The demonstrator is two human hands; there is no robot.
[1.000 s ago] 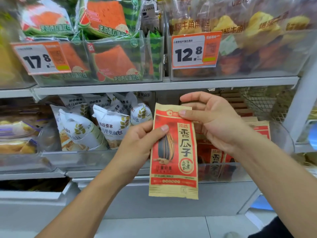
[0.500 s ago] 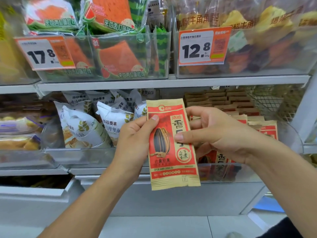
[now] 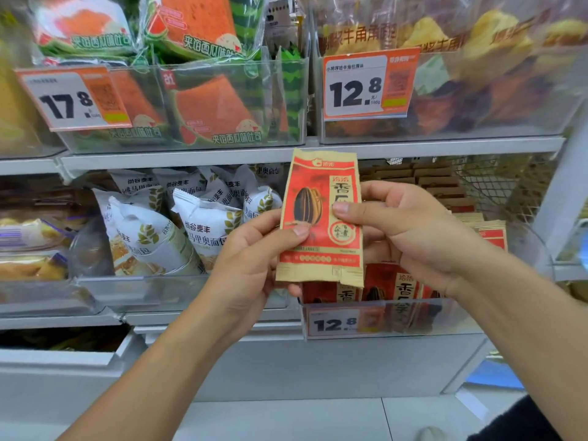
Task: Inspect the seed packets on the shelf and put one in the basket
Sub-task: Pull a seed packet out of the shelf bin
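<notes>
Before the shelf, both hands' fingers still pinch the seed packet (image 3: 321,218), now raised higher, upright.

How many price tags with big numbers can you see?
3. The 17.8 tag hangs on the upper left bin, a 12.8 tag on the upper right bin, and another 12.8 tag on the lower bin of seed packets. Others may be hidden.

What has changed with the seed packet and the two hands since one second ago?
The seed packet went up, from below the shelf edge to overlap it. The right hand slid from its top corner to its right side. The left hand still pinches its left edge. The shelf stock stayed.
</notes>
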